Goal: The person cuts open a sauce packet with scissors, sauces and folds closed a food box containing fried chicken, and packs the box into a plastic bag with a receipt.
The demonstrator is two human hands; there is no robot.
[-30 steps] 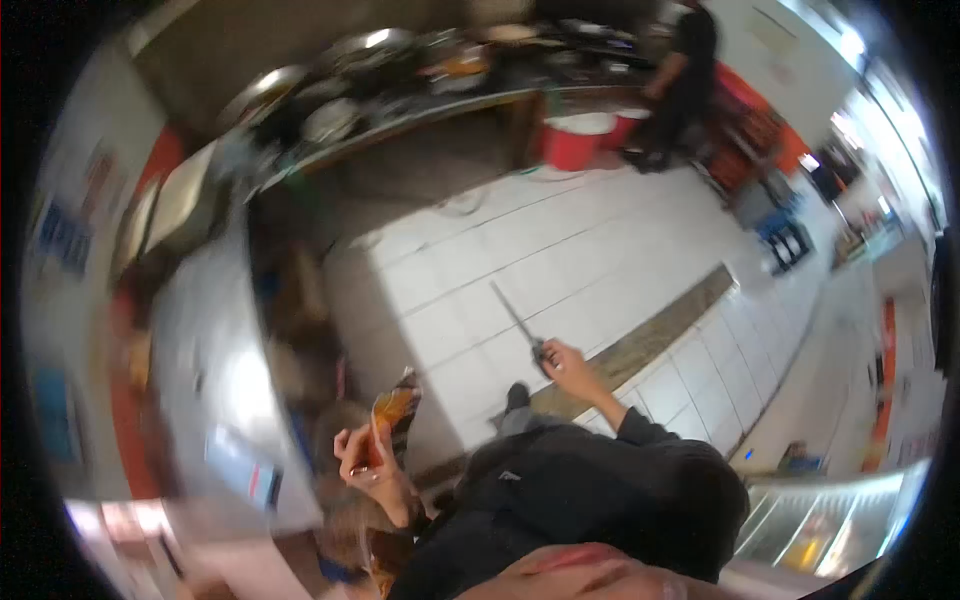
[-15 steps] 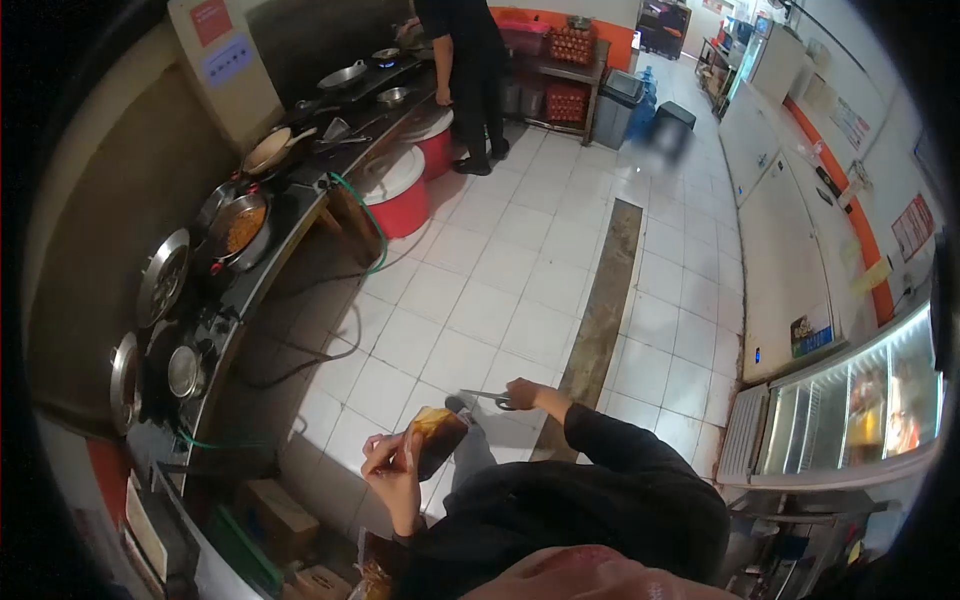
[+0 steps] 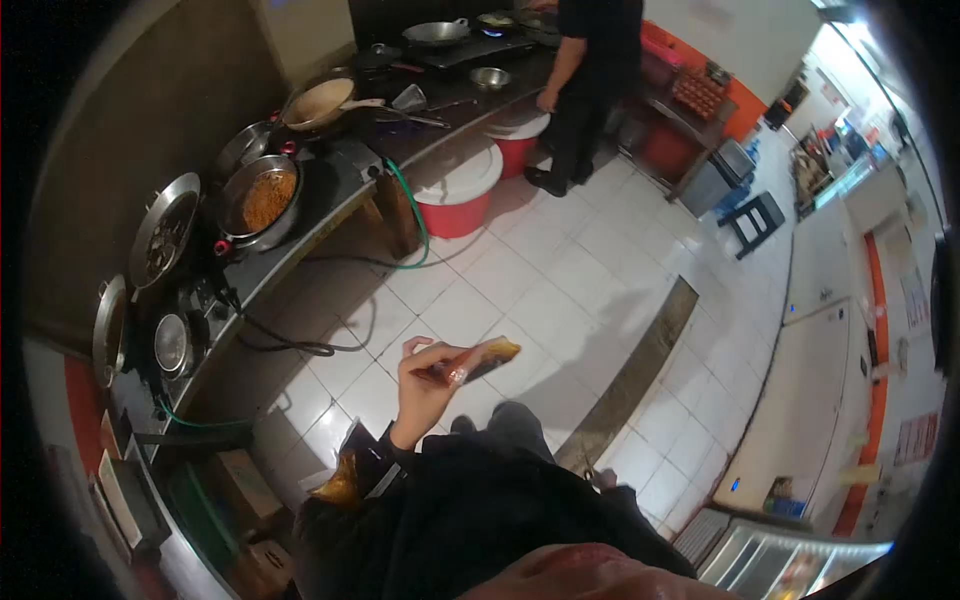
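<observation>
My left hand (image 3: 424,388) is closed around a plastic packet (image 3: 485,358) with dark and yellow parts, held out over the floor at waist height. Low by my right side, my right hand (image 3: 606,480) is small and partly hidden by my sleeve. It grips scissors (image 3: 588,470), of which only a thin bit shows. Close to my left forearm is another dark packet with golden contents (image 3: 340,482); what it rests on is hidden.
Along the left runs a dark cooking counter (image 3: 335,205) with a pan of orange-brown food (image 3: 270,203), a pale wok (image 3: 318,104) and a green hose (image 3: 408,195). Red lidded buckets (image 3: 455,215) stand below. A co-worker (image 3: 590,90) is at the far stove. A black stool (image 3: 752,225) stands ahead.
My view has turned left. My left hand has tipped the packet to lie flatter, pointing right. My right hand with the scissors has drawn back toward my body.
</observation>
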